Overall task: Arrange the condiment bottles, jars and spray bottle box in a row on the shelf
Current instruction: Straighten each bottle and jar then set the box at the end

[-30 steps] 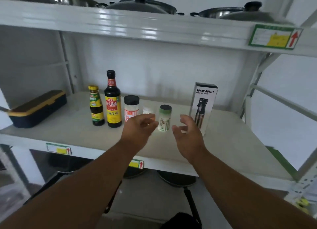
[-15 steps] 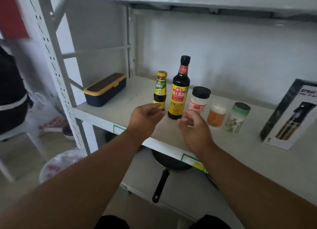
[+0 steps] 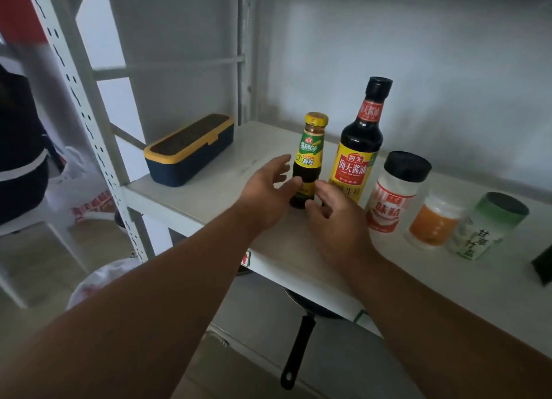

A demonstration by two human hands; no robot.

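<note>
A navy rectangular box with a yellow rim [image 3: 188, 151] lies at the left end of the white shelf [image 3: 227, 186], well apart from the row of condiments. A perforated white upright [image 3: 89, 123] stands at the shelf's front left corner. Below the shelf, a dark frying pan [image 3: 301, 330] rests with its black handle pointing toward the viewer. On the shelf, the row runs left to right: a small dark bottle with a yellow cap and green-yellow label [image 3: 309, 159]; a tall dark soy sauce bottle with a black cap and red-yellow label [image 3: 358, 147]; a white jar with a black lid and red label [image 3: 394, 192]; a translucent jar with orange contents [image 3: 434, 222]; and a pale green frosted jar with a dark lid [image 3: 485, 228]. The dark corner of the spray bottle box [image 3: 544, 264] shows at the right frame edge, just beside the green jar. The bottles are glossy and cylindrical with narrow necks; the jars are squat and round. The left hand [image 3: 268, 189] is spread, fingers extended beside the small bottle's left flank; contact cannot be confirmed. The right hand [image 3: 331, 210] is loosely spread, fingers slightly bent, in front of the lower part of the small bottle and the soy sauce bottle. Neither hand grips anything.
</note>
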